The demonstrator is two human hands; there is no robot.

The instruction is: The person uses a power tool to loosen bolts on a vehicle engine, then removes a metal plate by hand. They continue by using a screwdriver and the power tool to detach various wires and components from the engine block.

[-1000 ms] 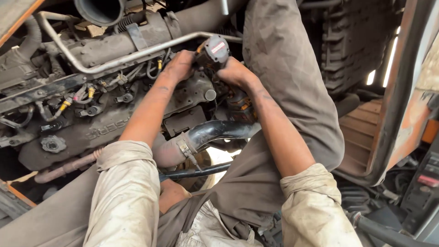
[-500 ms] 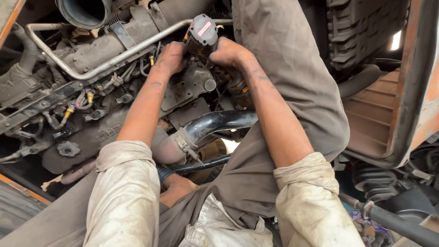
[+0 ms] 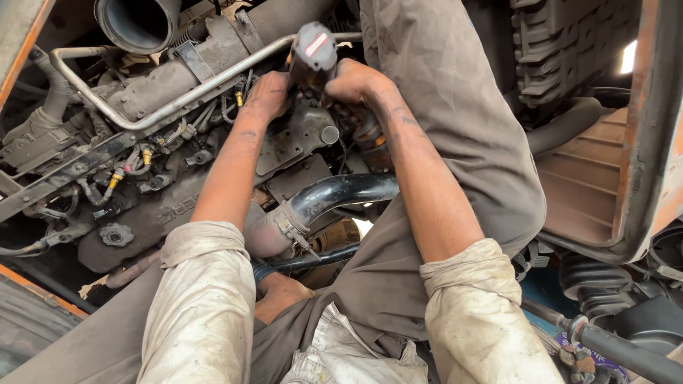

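I look down over a grimy truck engine (image 3: 142,192). A dark cordless power tool (image 3: 313,53) with a red and white label stands nose-down against the engine's top. My right hand (image 3: 359,82) grips its handle from the right. My left hand (image 3: 267,96) wraps around the tool's front, close to the engine block. Both forearms are bare and oily, with pale sleeves rolled to the elbows. The tool's tip is hidden behind my hands.
A bent metal pipe (image 3: 178,96) runs over the engine, and a wide black intake duct (image 3: 139,21) opens at the top. A curved black hose (image 3: 341,192) with a clamp lies below my arms. My trouser leg (image 3: 455,107) rests alongside. An orange cab frame (image 3: 651,128) stands at right.
The view has shifted slightly, so the engine and hands sit a little higher in the picture. Both hands keep the same hold on the power tool.
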